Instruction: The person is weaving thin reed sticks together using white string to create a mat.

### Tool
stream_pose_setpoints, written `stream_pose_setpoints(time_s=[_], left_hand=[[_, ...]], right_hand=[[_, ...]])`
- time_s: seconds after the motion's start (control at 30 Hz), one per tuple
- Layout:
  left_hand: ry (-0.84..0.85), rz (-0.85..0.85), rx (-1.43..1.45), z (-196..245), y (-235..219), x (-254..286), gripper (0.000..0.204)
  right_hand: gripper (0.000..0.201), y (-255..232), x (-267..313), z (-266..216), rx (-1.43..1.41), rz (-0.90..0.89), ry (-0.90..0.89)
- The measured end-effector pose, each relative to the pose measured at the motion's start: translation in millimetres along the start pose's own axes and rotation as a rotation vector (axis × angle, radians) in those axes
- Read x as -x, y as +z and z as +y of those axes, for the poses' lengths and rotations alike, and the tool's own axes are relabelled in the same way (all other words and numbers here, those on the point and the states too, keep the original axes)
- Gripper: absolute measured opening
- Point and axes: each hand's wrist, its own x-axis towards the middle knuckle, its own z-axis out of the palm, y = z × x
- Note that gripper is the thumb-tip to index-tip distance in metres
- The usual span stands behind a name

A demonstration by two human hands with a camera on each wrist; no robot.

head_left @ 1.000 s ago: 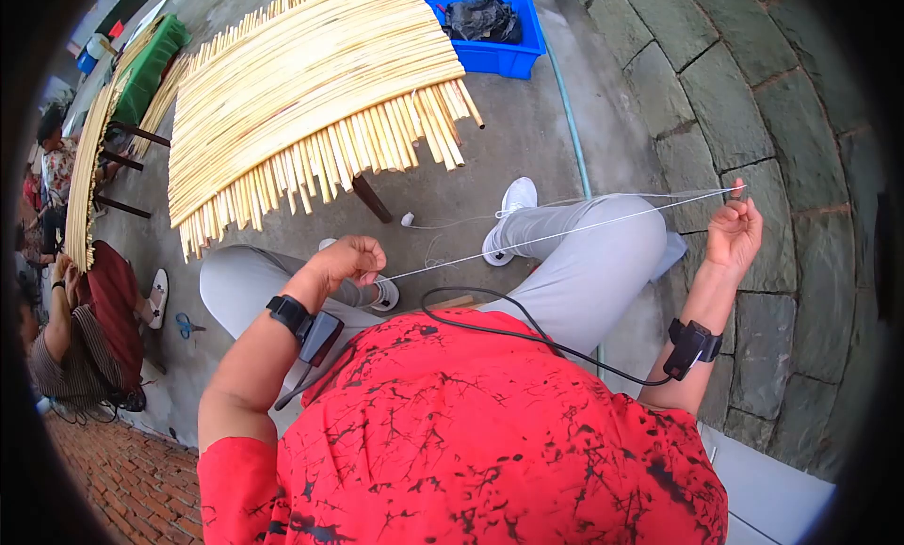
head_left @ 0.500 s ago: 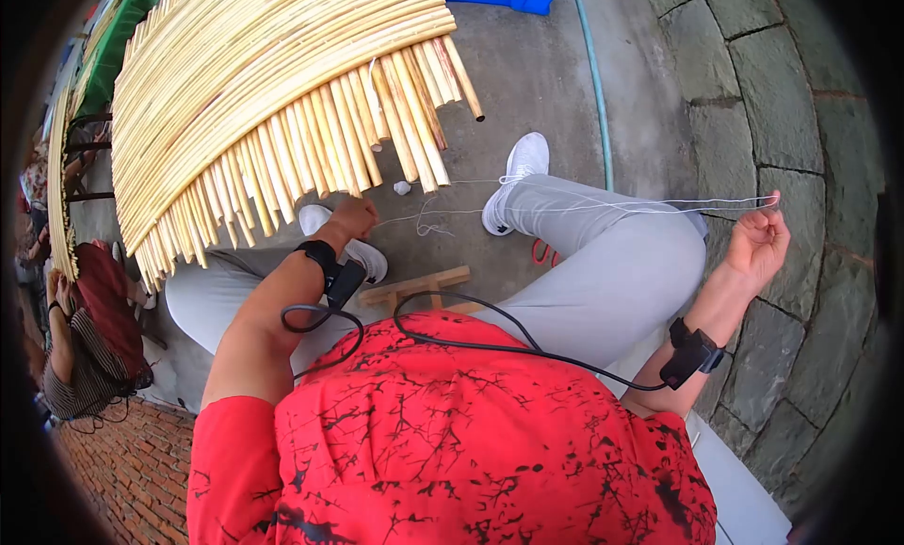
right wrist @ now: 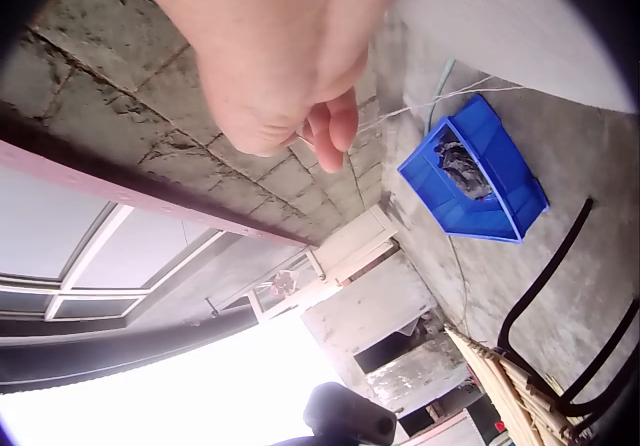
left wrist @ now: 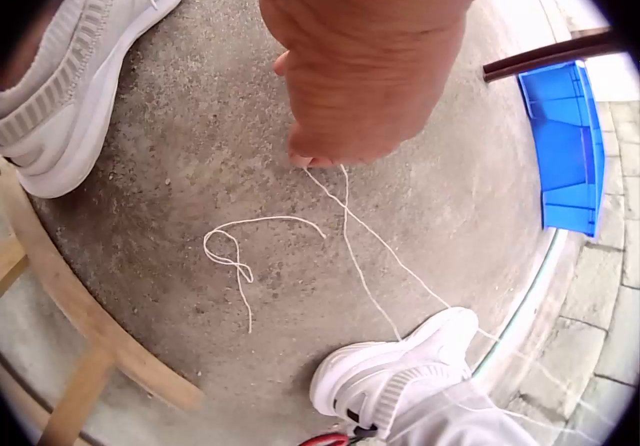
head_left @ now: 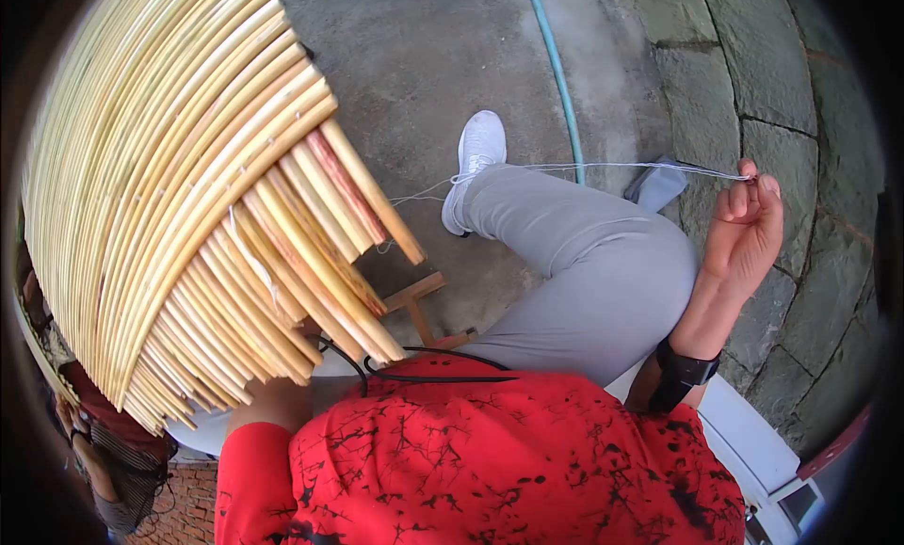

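Note:
My right hand [head_left: 749, 216] is out to the right, above the stone paving, pinching thin white string [head_left: 640, 168] between thumb and fingers. Doubled strands run from it leftward over the knee and pass behind the panel of pale sticks [head_left: 179, 206]. In the head view that panel hides my left hand. The left wrist view shows the left hand [left wrist: 370, 76] low over the concrete, fingers curled, with two string strands [left wrist: 346, 228] leading out from its fingertips toward a white shoe [left wrist: 400, 366]. Stick ends of varied length jut from the panel's near edge, over my left forearm.
Loose string [left wrist: 240, 266] lies looped on the floor. A wooden frame [head_left: 419, 296] stands between the feet, with red handles [left wrist: 325, 439] near one shoe. A blue bin [right wrist: 515, 191] with dark plastic inside sits beyond. A pale hose [head_left: 556, 74] crosses the concrete. Another person's arm shows far left.
The left hand has moved forward and in under the stick panel, out of the head view. The right hand stays out right with the string. The head view has shifted, bringing the panel nearer.

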Motion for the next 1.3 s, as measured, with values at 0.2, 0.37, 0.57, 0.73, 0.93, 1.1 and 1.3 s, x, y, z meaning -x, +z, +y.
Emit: stream_pose_setpoints(time_s=[0.2,0.37,0.57,0.73,0.93,1.1,1.3], left_hand=[[0.005,-0.239,-0.123,16,19,-11,0.011],[0.052,-0.412,-0.411,1,25,-19,0.018],[0.067,-0.801,-0.307,0,52,26,0.019],[0.145,-0.794,0.512,78,-29,39,0.019],[0.317,-0.83,0.64,112,-180,95,0.013],[0.287,-0.679,0.84,120,-317,197,0.011],[0.094,0.069,0.949,96,-441,269,0.007]], right_hand=[[0.007,14,-8,2,0.07,0.041,0.005],[0.008,17,-9,1,0.132,0.05,-0.013],[0.009,14,-3,2,0.002,0.086,-0.044],[0.014,-1,5,-9,-0.069,0.033,-0.206],[0.025,-37,25,-41,-0.124,0.421,-0.392],[0.023,-86,26,-105,-0.263,0.201,-0.522],[0.022,-22,13,-169,-0.212,0.096,-0.606]])
